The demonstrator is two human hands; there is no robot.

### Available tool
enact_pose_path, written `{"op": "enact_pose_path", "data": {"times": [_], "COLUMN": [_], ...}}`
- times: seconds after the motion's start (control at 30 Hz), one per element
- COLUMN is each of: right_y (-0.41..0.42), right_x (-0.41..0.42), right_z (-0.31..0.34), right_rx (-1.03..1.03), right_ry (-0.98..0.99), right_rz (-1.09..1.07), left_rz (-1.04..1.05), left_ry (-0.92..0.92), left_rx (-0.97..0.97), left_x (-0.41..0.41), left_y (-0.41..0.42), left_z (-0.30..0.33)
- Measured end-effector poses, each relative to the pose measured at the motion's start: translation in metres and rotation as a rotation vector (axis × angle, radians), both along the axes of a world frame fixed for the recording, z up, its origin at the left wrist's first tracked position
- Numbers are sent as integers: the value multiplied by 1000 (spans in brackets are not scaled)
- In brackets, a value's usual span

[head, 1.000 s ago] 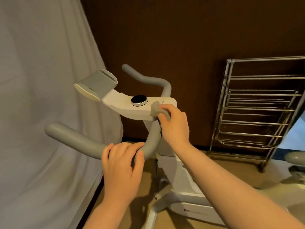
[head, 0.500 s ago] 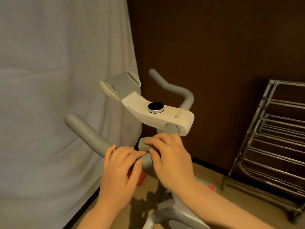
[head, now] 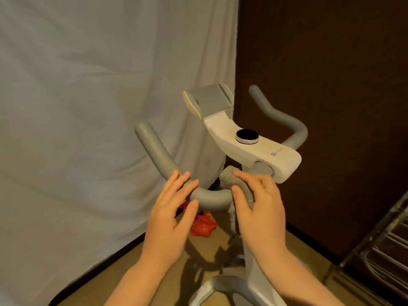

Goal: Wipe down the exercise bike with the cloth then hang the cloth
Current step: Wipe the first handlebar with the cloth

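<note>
We hold the cloth (head: 237, 185) in our right hand (head: 256, 204), fingers and thumb curled round it so it wraps the gray handlebar (head: 212, 196) of the exercise bike (head: 254, 146) just below the white console. Our left hand (head: 170, 215) rests on the bar beside it, fingers relaxed, not curled tight. The cloth looks soft, light and floppy; we judge it is best bunched in the palm. Most of it is hidden under our fingers, and the drying rack (head: 379, 246) is cut off at the right edge.
</note>
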State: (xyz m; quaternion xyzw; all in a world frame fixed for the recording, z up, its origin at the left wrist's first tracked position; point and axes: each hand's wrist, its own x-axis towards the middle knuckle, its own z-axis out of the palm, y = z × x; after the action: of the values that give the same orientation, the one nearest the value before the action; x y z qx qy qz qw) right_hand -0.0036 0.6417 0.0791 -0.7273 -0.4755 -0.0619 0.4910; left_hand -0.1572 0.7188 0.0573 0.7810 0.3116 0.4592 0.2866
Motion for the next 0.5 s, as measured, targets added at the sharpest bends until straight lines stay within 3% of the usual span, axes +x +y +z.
{"op": "enact_pose_path", "data": {"times": [0.1, 0.17, 0.27, 0.4, 0.5], "right_y": [-7, 3, 7, -7, 10], "right_x": [-21, 3, 20, -15, 14], "right_z": [0, 1, -3, -14, -2], "right_rx": [-22, -45, 42, 126, 222], "right_ry": [-147, -164, 35, 56, 349], "right_rz": [212, 153, -30, 144, -29], "left_rz": [6, 18, 41, 81, 102], "left_ry": [-12, -27, -50, -38, -12], "left_rx": [-15, -25, -40, -36, -23], "left_x": [2, 3, 7, 11, 13], "left_y": [-3, -2, -3, -6, -8], "left_z": [0, 0, -2, -1, 4]}}
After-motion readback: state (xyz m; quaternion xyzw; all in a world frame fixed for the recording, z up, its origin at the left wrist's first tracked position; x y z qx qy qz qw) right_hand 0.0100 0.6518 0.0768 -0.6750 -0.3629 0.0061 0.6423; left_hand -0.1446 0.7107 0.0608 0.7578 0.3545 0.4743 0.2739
